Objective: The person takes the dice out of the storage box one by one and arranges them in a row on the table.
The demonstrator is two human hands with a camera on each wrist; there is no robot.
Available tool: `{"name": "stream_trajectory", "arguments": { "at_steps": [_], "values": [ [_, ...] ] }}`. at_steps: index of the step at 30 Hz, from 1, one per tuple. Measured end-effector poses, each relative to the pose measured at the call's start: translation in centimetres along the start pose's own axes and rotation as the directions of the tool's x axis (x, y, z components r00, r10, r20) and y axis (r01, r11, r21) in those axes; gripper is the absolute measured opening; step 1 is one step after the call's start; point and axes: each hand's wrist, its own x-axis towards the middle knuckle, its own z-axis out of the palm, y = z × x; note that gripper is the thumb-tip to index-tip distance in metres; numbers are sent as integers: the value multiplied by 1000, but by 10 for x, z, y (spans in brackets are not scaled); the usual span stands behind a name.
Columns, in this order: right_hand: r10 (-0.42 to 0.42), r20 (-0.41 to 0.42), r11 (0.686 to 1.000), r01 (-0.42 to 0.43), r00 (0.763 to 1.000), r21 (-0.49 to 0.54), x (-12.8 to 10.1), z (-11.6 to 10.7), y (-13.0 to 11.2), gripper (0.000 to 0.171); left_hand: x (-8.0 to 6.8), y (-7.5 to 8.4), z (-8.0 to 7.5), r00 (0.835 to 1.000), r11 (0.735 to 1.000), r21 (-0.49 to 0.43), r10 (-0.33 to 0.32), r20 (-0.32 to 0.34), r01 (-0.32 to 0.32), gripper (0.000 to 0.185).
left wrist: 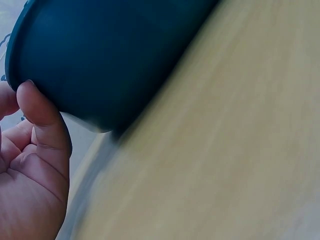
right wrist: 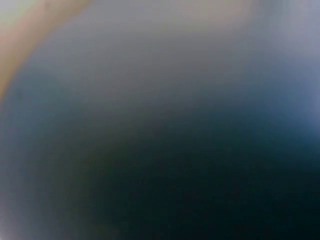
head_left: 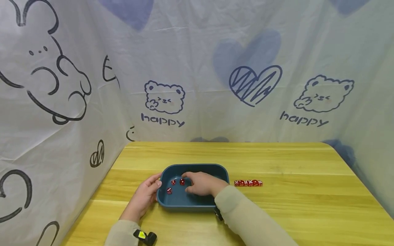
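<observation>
A dark teal plastic tray (head_left: 192,207) with rounded corners sits on the table. Inside it, toward the left, lie 3 red dice with white dots: one die (head_left: 182,181) beside the right fingertips, another die (head_left: 173,182) a little to its left, and a third die (head_left: 169,190) lower down. My left hand (head_left: 146,194) grips the tray's left end, its thumb at the rim; the left wrist view shows the thumb (left wrist: 42,112) against the tray wall. Reaching into the tray, my right hand (head_left: 203,183) has its index finger and thumb spread apart near the first die.
To the right of the tray, several red dice (head_left: 248,183) stand in a straight row on the yellow wood-grain table (head_left: 292,208). A printed white curtain (head_left: 197,68) hangs behind and along both sides. The right wrist view is dark and blurred.
</observation>
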Motion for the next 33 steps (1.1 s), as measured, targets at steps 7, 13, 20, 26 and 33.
{"name": "stream_trajectory", "arguments": {
  "at_steps": [7,13,20,26,33],
  "values": [
    [-13,23,1000,13,1000,-17,2,3,1,63,-1,0,-1,1000,1000,-3,4,-8,-4,45],
    [-4,27,1000,4,1000,-12,2,4,2,58,0,-1,-1,1000,1000,-2,4,-11,-4,44],
    [-23,29,999,24,999,-42,3,4,1,64,-1,1,0,1000,1000,-1,7,-9,-7,45],
    [-35,49,997,38,998,-73,1,3,-1,61,-2,1,-1,1000,1000,-4,4,1,-4,46],
    [-78,61,994,82,995,-74,-1,1,1,45,-1,2,0,1000,1000,2,2,-4,-2,45]
  ]
}}
